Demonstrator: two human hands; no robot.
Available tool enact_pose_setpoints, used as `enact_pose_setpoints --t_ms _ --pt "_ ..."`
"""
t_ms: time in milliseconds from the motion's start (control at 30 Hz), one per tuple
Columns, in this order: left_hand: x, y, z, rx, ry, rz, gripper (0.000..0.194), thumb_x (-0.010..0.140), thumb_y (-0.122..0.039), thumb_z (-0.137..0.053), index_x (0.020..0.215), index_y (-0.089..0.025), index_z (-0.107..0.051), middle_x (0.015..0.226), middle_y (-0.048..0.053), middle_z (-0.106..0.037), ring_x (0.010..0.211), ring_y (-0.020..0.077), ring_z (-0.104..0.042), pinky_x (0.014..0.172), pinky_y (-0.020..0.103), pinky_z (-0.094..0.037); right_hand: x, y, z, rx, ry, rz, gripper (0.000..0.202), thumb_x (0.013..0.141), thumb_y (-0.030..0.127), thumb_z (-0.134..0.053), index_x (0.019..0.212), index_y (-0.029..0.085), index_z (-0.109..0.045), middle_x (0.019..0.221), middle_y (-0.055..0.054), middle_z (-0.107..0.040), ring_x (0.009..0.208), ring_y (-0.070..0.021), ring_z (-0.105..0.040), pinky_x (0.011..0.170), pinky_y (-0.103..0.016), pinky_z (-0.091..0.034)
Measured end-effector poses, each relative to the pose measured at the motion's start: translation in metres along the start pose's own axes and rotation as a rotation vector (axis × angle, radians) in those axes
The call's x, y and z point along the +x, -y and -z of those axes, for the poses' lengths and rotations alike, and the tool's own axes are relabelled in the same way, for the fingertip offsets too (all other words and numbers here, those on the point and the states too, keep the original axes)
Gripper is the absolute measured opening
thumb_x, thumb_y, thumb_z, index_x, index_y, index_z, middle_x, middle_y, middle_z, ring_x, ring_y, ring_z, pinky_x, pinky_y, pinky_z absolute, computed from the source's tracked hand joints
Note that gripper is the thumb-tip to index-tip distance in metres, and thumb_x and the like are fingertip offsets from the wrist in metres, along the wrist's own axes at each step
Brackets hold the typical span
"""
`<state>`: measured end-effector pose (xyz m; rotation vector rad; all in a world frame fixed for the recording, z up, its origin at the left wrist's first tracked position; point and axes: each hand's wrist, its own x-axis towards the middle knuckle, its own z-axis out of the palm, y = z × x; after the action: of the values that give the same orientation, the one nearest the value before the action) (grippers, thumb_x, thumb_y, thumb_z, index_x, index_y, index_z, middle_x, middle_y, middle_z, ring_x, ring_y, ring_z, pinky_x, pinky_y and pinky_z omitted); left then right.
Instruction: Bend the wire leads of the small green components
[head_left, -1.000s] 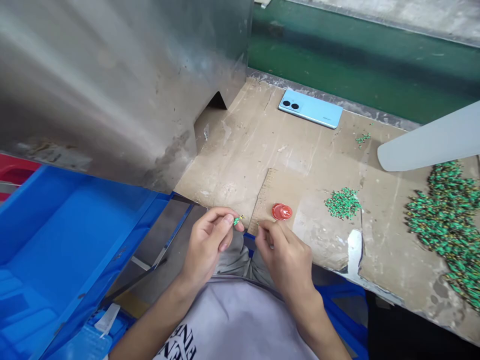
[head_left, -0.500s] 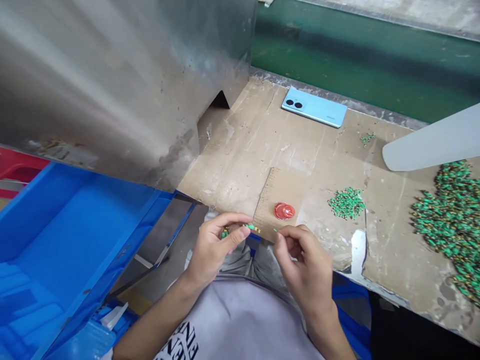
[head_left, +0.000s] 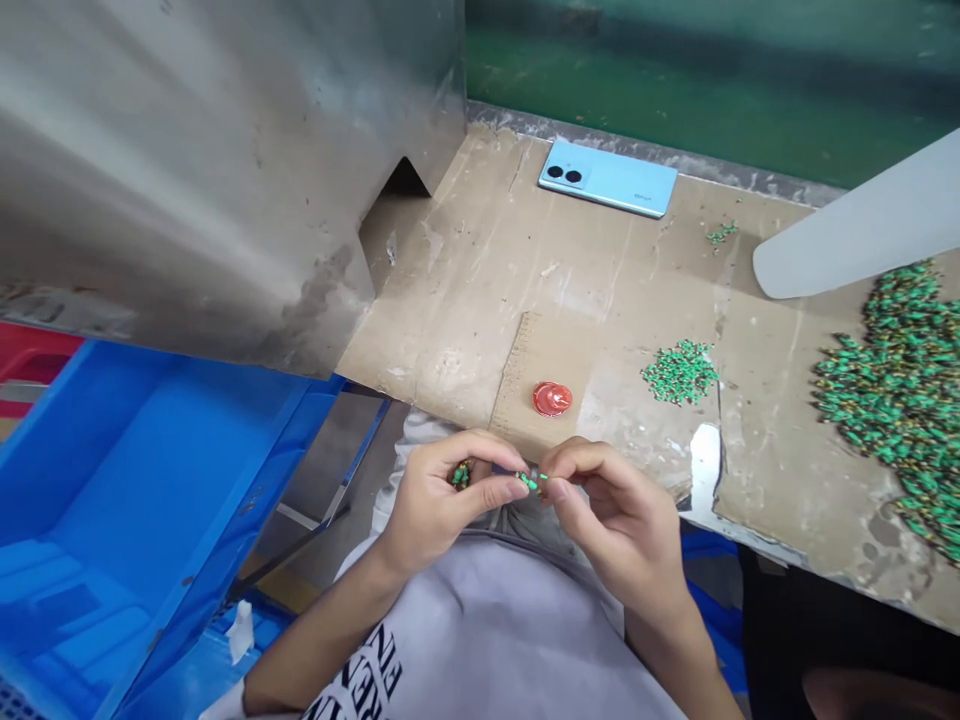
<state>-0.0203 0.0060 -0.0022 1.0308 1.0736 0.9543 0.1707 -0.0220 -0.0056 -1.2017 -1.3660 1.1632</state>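
My left hand (head_left: 442,495) pinches a small green piece (head_left: 528,482) between thumb and forefinger. More green and yellow pieces (head_left: 460,474) are tucked in its curled fingers. Close beside it, my right hand (head_left: 611,505) pinches a tiny green part (head_left: 544,477). The two fingertips almost meet above my lap; whether the two parts touch, I cannot tell. Just beyond the hands, a small red dish of glossy red stuff (head_left: 552,399) sits on a cardboard piece (head_left: 517,400). To its right lies a little pile of tiny green parts (head_left: 680,372).
A large heap of green and yellow pieces (head_left: 892,400) covers the table's right side, below a white tube (head_left: 855,230). A light blue phone (head_left: 611,180) lies at the back. A metal housing (head_left: 225,180) and a blue bin (head_left: 150,470) stand left.
My hands have come together, so the pinched parts are now close to each other. The whole view has shifted slightly, moving the table things up and left in the picture.
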Motion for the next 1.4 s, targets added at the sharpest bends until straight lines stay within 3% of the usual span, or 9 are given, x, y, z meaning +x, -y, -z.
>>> enact_pose_setpoints --t_ms 133,533,767,967,1200,1400 --pt "-0.002 -0.001 -0.001 0.010 0.057 -0.048 0.007 0.083 -0.023 -0.094 0.085 -0.025 -0.087 0.084 0.004 -0.081 0.067 0.0156 -0.064 0.062 0.027 -0.048 0.002 0.005 0.006 0.076 0.090 -0.094 0.017 0.104 0.033 -0.070 0.090 0.023 -0.071 0.077 0.000 -0.071 0.067 -0.0151 -0.065 0.061 -0.025 -0.056" --pt "-0.001 -0.005 0.001 0.116 0.183 -0.139 0.004 0.088 -0.024 -0.091 0.090 -0.026 -0.089 0.087 0.006 -0.082 0.075 0.0195 -0.073 0.071 0.031 -0.056 0.003 0.010 0.016 0.178 0.180 -0.226 0.026 0.104 0.043 -0.073 0.088 0.022 -0.074 0.073 0.001 -0.068 0.064 -0.0141 -0.060 0.058 -0.025 -0.050" --pt "0.000 -0.006 0.001 0.119 0.190 -0.154 0.005 0.088 -0.024 -0.092 0.091 -0.025 -0.088 0.088 0.006 -0.082 0.074 0.0173 -0.072 0.069 0.028 -0.055 0.005 0.011 0.018 0.215 0.219 -0.220 0.027 0.105 0.044 -0.073 0.089 0.022 -0.074 0.072 0.001 -0.067 0.064 -0.0140 -0.060 0.059 -0.025 -0.049" --pt "0.005 -0.002 0.000 0.117 0.216 -0.311 0.011 0.084 -0.021 -0.095 0.090 -0.020 -0.086 0.083 0.005 -0.081 0.066 0.0135 -0.069 0.062 0.022 -0.055 0.007 0.011 0.019 0.243 0.235 -0.225 0.016 0.103 0.031 -0.074 0.090 0.021 -0.075 0.073 0.002 -0.069 0.066 -0.0115 -0.061 0.061 -0.022 -0.049" --pt "0.002 0.002 0.000 0.120 0.191 -0.277 0.009 0.085 -0.023 -0.094 0.089 -0.021 -0.086 0.082 0.004 -0.081 0.069 0.0141 -0.070 0.064 0.022 -0.055 0.004 0.012 0.022 0.184 0.249 -0.203 0.012 0.103 0.027 -0.073 0.092 0.023 -0.076 0.076 0.003 -0.072 0.069 -0.0103 -0.064 0.064 -0.019 -0.052" --pt "0.001 0.004 -0.001 0.049 0.179 -0.248 0.006 0.089 -0.025 -0.091 0.089 -0.022 -0.086 0.084 0.004 -0.080 0.077 0.0149 -0.073 0.069 0.022 -0.056 -0.001 0.013 0.022 0.107 0.223 -0.095 0.006 0.105 0.025 -0.071 0.103 0.025 -0.077 0.087 0.001 -0.077 0.076 -0.0128 -0.069 0.068 -0.021 -0.056"
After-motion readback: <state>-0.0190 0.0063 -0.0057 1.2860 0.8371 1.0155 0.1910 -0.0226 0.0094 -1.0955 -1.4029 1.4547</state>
